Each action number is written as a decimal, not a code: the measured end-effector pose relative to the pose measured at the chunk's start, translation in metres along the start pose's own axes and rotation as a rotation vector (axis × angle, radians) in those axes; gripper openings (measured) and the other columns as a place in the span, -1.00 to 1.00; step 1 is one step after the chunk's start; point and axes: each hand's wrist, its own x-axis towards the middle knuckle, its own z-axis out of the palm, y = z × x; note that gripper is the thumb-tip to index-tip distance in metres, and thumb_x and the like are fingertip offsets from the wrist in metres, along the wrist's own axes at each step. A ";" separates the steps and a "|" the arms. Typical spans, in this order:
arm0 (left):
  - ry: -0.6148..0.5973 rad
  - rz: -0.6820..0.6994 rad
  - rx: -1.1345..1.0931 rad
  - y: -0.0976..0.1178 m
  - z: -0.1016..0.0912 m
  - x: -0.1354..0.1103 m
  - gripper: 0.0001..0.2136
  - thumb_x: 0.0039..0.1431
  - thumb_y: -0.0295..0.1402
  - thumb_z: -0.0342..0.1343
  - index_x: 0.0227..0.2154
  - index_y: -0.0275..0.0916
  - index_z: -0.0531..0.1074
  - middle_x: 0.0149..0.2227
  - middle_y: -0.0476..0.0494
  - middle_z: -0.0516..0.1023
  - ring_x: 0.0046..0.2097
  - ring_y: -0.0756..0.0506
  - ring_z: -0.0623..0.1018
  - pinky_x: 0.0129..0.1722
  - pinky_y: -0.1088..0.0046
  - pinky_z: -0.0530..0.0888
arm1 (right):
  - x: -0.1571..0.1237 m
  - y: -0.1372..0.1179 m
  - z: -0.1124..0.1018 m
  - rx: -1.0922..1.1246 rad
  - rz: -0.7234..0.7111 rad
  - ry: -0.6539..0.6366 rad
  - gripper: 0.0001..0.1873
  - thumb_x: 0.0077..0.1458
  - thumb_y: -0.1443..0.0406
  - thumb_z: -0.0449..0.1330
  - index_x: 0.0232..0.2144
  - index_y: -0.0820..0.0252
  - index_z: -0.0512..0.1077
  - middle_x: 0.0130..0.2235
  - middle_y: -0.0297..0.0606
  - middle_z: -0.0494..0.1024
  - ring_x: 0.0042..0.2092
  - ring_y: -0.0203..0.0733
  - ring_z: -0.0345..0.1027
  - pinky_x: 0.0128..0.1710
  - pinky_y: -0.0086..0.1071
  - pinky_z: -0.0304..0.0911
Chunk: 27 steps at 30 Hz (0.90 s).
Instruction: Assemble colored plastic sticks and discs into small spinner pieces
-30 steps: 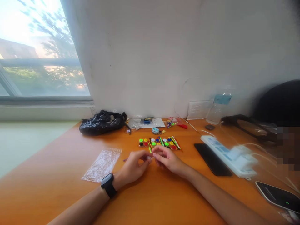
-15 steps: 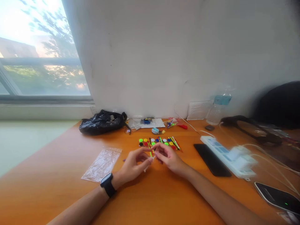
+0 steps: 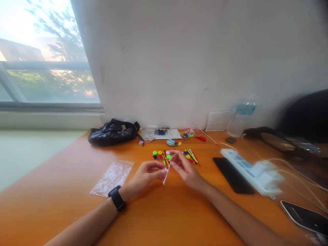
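Note:
A thin white stick (image 3: 166,176) slants between my hands above the table, its lower end a little thicker. My left hand (image 3: 147,174), with a black watch (image 3: 117,198) at the wrist, pinches it from the left near the middle. From the right, my right hand (image 3: 186,171) closes thumb and fingers on its upper end. Just beyond my fingers lie several small round coloured discs (image 3: 155,153) in green, yellow, red, black and white. Among them are bundles of thin coloured sticks (image 3: 192,155), partly hidden by my right hand.
A clear plastic bag (image 3: 112,177) lies flat to the left, with a black bag (image 3: 114,133) behind it. At right are a black phone (image 3: 233,175), a white power strip (image 3: 246,171) with plugs and cables, and another dark device (image 3: 304,217). A bottle (image 3: 241,119) stands by the wall.
The white stick now shows more fully, tilted steeply between my fingers. My left hand has shifted slightly, its fingers closer together, and the right hand has turned a little. The view has shifted slightly.

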 end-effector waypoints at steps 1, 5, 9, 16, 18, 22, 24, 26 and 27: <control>0.025 0.017 0.020 0.003 0.000 0.000 -0.68 0.12 -0.16 0.46 -0.22 -0.34 0.66 -0.34 -0.15 0.65 -0.31 -0.04 0.56 -0.21 0.44 0.52 | -0.002 -0.002 0.000 -0.066 -0.043 0.034 -0.58 0.42 0.05 0.13 0.24 -0.05 0.28 -0.03 -0.20 0.43 -0.03 -0.07 0.34 0.09 -0.17 0.26; 0.104 0.045 0.027 0.005 -0.004 0.002 -0.68 0.09 -0.17 0.48 -0.20 -0.32 0.69 -0.20 -0.21 0.72 -0.20 -0.10 0.61 -0.10 0.39 0.52 | -0.008 -0.007 0.000 -0.169 -0.184 0.030 -0.44 0.47 0.10 0.05 0.40 -0.12 0.02 -0.09 -0.23 0.39 -0.14 -0.11 0.33 0.04 -0.17 0.28; 0.139 0.053 0.008 0.000 -0.008 0.005 -0.67 0.06 -0.18 0.49 -0.18 -0.29 0.71 -0.14 -0.22 0.73 -0.15 -0.14 0.63 -0.05 0.37 0.52 | -0.008 -0.005 0.000 -0.048 -0.178 0.030 -0.56 0.47 0.03 0.00 0.28 -0.01 0.20 -0.15 -0.27 0.37 -0.21 -0.15 0.31 -0.09 -0.24 0.29; 0.199 0.075 0.004 -0.008 -0.012 0.009 -0.68 0.06 -0.19 0.49 -0.19 -0.28 0.71 -0.18 -0.22 0.74 -0.15 -0.15 0.64 -0.06 0.37 0.54 | 0.001 0.007 -0.008 0.065 0.071 -0.185 -0.26 0.43 -0.09 -0.16 -0.74 0.10 0.08 -0.66 -0.37 0.08 -0.53 -0.26 0.00 -0.41 -0.25 0.00; 0.196 0.071 0.009 -0.009 -0.012 0.009 -0.67 0.07 -0.19 0.49 -0.18 -0.29 0.70 -0.17 -0.22 0.74 -0.15 -0.14 0.64 -0.06 0.38 0.54 | 0.002 0.008 -0.008 0.102 0.065 -0.150 -0.27 0.41 -0.12 -0.14 -0.72 0.11 0.12 -0.64 -0.36 0.12 -0.52 -0.26 0.02 -0.42 -0.26 -0.02; 0.181 0.074 0.030 -0.009 -0.012 0.009 -0.66 0.09 -0.18 0.47 -0.16 -0.29 0.69 -0.15 -0.23 0.74 -0.13 -0.15 0.65 -0.05 0.38 0.54 | 0.002 0.006 -0.003 0.117 0.078 -0.084 -0.37 0.40 -0.13 -0.04 -0.52 0.16 0.37 -0.53 -0.35 0.29 -0.46 -0.24 0.15 -0.41 -0.32 0.05; 0.170 0.078 0.054 -0.008 -0.011 0.009 -0.66 0.10 -0.17 0.46 -0.16 -0.30 0.68 -0.14 -0.24 0.73 -0.14 -0.15 0.65 -0.07 0.37 0.55 | 0.001 0.005 0.000 0.056 0.034 -0.052 -0.55 0.37 -0.07 0.10 -0.33 0.16 0.43 -0.45 -0.38 0.31 -0.41 -0.25 0.17 -0.38 -0.35 0.08; 0.159 0.084 0.081 -0.007 -0.010 0.008 -0.67 0.11 -0.17 0.46 -0.16 -0.31 0.68 -0.15 -0.24 0.73 -0.14 -0.16 0.65 -0.08 0.37 0.55 | 0.000 0.005 0.003 -0.017 -0.001 -0.046 -0.68 0.35 0.01 0.19 -0.22 0.13 0.43 -0.42 -0.41 0.29 -0.39 -0.25 0.15 -0.38 -0.37 0.07; 0.154 0.088 0.095 -0.006 -0.009 0.008 -0.67 0.11 -0.17 0.46 -0.16 -0.31 0.68 -0.15 -0.25 0.73 -0.14 -0.17 0.65 -0.08 0.37 0.55 | -0.001 0.006 0.004 -0.043 -0.009 -0.051 -0.70 0.35 0.03 0.20 -0.20 0.13 0.43 -0.42 -0.42 0.28 -0.38 -0.25 0.14 -0.38 -0.37 0.07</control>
